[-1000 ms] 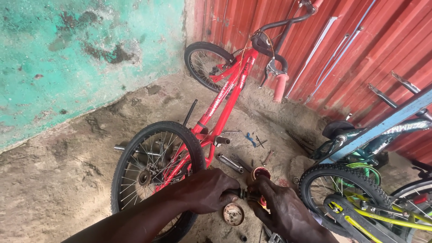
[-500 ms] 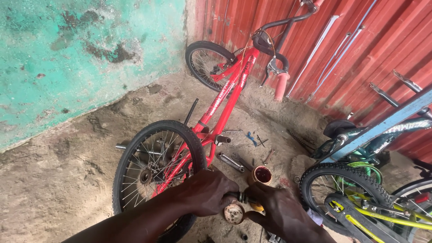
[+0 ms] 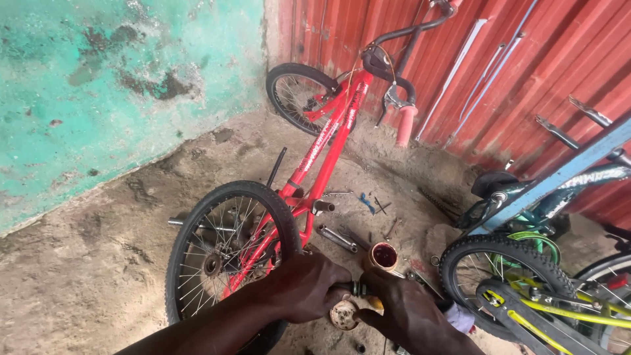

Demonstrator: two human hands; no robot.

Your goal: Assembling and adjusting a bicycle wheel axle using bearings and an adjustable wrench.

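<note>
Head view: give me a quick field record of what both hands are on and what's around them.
left hand: closed around a small metal part
right hand: gripping the same part from the other side
part: dark, ringed, between the hands
red bicycle: lying on the dirt, rear wheel beside the left hand
small cup: on the ground, just beyond the hands

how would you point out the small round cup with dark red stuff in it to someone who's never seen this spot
Start at the red bicycle lying on the sandy ground. Just right of its rear wheel, above the right hand, stands the small brownish cup: the only open container among loose metal tools.
</note>
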